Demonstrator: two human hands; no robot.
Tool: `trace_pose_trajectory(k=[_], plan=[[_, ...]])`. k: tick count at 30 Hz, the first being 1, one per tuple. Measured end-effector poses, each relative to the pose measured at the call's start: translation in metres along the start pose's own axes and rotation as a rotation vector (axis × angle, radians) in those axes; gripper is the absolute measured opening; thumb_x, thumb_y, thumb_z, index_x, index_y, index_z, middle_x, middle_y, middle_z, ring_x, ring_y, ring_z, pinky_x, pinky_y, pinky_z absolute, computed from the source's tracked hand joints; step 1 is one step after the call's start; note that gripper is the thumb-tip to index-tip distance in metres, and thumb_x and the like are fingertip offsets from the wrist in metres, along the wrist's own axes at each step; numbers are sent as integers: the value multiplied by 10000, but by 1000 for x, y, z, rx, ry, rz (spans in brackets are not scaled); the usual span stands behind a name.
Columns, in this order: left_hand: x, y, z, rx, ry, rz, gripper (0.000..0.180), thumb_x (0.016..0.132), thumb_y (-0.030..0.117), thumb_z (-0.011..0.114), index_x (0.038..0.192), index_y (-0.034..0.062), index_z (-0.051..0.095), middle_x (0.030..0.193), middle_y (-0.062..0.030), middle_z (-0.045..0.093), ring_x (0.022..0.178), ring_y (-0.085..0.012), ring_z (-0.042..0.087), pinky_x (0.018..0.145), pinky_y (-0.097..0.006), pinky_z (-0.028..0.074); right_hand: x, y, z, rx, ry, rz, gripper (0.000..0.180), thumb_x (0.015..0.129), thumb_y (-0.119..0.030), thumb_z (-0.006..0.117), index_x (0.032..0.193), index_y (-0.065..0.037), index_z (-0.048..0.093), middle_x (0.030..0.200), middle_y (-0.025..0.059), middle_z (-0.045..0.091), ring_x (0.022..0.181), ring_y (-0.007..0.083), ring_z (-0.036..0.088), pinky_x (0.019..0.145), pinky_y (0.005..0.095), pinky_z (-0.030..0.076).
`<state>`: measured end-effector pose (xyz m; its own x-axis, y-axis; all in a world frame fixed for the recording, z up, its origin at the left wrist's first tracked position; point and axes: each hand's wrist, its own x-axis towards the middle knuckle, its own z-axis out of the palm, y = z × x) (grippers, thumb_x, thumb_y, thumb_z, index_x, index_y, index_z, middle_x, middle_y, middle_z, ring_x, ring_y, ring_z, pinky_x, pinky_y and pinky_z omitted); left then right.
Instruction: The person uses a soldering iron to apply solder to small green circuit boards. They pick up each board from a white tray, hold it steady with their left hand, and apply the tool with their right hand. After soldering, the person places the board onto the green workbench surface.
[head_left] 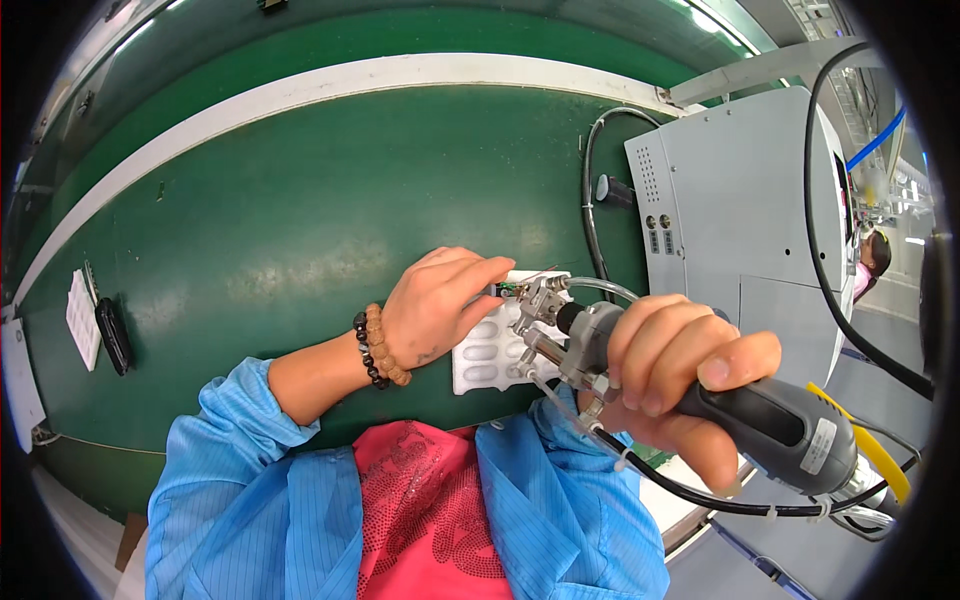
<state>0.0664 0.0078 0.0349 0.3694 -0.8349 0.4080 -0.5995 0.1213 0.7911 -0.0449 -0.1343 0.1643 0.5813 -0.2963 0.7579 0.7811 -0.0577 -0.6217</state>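
My right hand (pixel 680 380) is wrapped round a grey and black electric screwdriver (pixel 750 420), its metal feed head (pixel 545 305) pointing left, with hoses and a clear tube attached. Close to that head, the thumb and forefinger of my left hand (pixel 440 300) close round a small circuit board (pixel 508 290) with thin wires. Only a sliver of the board shows between the fingertips and the metal head. Under both lies a white moulded tray (pixel 480 375) with rounded oblong pockets, partly hidden by my left hand and the screwdriver.
A large grey machine housing (pixel 710 200) stands at the right, with a black cable (pixel 590 180) curving beside it. On the green table (pixel 300 200), a black case (pixel 114 335) and a white pad (pixel 83 320) lie far left. Another person (pixel 873 258) shows at the right rim.
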Motion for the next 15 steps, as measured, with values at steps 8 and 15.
trace_pose_trajectory(k=[8, 15], plan=[[-2, 1, -2, 0, 7, -17, 446, 740, 20, 779, 1162, 20, 636, 998, -107, 712, 909, -280, 681, 815, -374, 536, 0, 2, 2, -5, 1, 32, 597, 787, -468, 798, 1019, -25, 471, 634, 36, 542, 457, 159, 518, 436, 290, 446], [-2, 0, 1, -13, -8, -6, 464, 735, 9, 775, 1175, 22, 627, 1001, -105, 709, 902, -282, 676, 800, -366, 541, 8, 0, 4, 34, -55, 136, 564, 753, -380, 845, 985, -9, 490, 638, 51, 548, 488, 162, 526, 470, 308, 456]])
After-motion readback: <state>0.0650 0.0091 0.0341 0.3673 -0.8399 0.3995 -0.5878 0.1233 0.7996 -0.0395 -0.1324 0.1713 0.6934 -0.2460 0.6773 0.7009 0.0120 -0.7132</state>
